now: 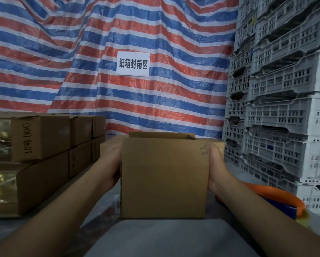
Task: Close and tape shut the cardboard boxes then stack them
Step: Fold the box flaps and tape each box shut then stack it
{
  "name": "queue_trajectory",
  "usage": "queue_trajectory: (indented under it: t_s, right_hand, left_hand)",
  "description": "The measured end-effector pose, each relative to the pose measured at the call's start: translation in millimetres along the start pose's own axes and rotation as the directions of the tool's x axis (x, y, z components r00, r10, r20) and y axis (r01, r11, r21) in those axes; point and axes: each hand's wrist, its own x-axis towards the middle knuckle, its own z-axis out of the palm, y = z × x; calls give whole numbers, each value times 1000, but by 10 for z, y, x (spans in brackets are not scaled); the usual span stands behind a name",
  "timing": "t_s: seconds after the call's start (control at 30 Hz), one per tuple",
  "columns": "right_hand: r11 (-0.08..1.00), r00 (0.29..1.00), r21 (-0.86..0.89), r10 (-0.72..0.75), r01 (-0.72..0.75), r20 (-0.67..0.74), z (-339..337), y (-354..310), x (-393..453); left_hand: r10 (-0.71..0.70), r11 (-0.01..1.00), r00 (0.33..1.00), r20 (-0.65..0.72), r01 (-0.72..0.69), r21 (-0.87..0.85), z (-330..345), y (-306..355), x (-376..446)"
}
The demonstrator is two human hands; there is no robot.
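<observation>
We hold a cardboard box (163,175) between our hands above the grey table (155,238). Our left hand (111,167) grips its left side and our right hand (215,169) grips its right side, thumbs on the near edges, fingers hidden behind the walls. The box's top is open, a flap standing up at the back. To the left of our left hand sit stacked taped boxes (40,149). Beyond our right hand stand grey plastic crates (285,108), and just below our right wrist lies an orange and blue tape dispenser (279,200).
</observation>
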Motion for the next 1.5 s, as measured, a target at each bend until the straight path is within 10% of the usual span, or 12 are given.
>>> queue_trajectory:
  t_s: [0.43, 0.77, 1.17, 1.5]
  right_hand:
    - [990, 991, -100, -109, 100, -82, 41, 10, -2]
    - [904, 982, -428, -72, -10, -176, 11, -119, 69]
    - [818, 981, -574, 75, 42, 178, -220, -297, 65]
    - [787, 980, -616, 98, 29, 171, -208, -287, 48]
  left_hand:
    - [-27, 998, 980, 199, 37, -47, -92, 67, -26]
    - [-17, 1000, 998, 64, 18, -15, -22, 39, -4]
    - [17, 999, 995, 99, -21, 46, -56, 89, -31]
    - [-101, 993, 991, 88, 95, 71, -79, 29, 3]
